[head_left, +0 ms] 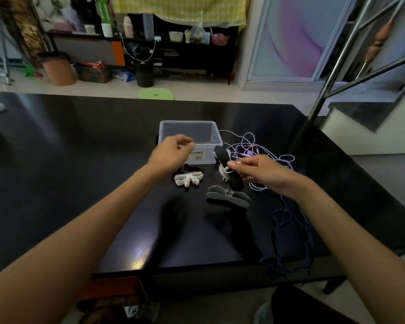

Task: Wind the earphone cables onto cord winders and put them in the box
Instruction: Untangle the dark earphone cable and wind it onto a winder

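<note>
**Dark table, clear box at centre**

Head view: a glossy black table [80, 160] is seen before a cluttered shelf [173, 40] at 12 o'clock. A clear box [189, 129] is set at mid-table. The left hand [171, 153] is held loosely curled at the box's front, nothing visibly gripped. A white cord is pinched by the right hand [264, 171] against a black winder [229, 174]. Tangled earphone cables [250, 146] are spread toward 2 o'clock; white [188, 178] and grey winders [227, 197] are laid nearer. Bare tabletop is left at 9 o'clock.
</note>
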